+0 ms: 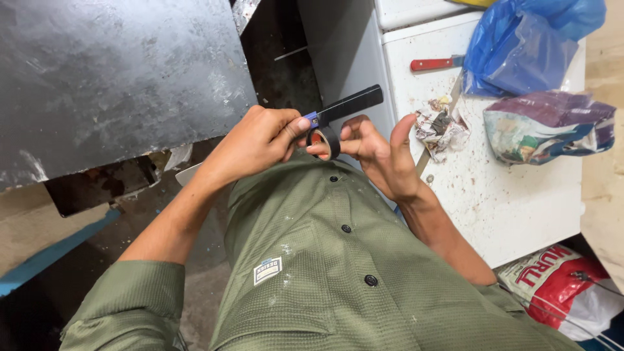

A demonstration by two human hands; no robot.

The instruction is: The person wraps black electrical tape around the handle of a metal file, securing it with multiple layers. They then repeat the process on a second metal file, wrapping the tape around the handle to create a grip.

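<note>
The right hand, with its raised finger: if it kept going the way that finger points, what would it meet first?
Probably the crumpled paper wad on the white top; the right hand points up and away toward it. Depth is hard to judge.

White counter [513,208], its top speckled with reddish-brown stains and crumbs. Lying on it: a blue plastic bag [520,45] at the far edge; a red-handled tool [434,64] just left of the bag, its working end hidden under the blue plastic; a crumpled wad of printed paper [441,127] near the left edge; a purple and multicoloured printed pouch [549,127] to the right, lying on its side, just below the blue bag
</note>
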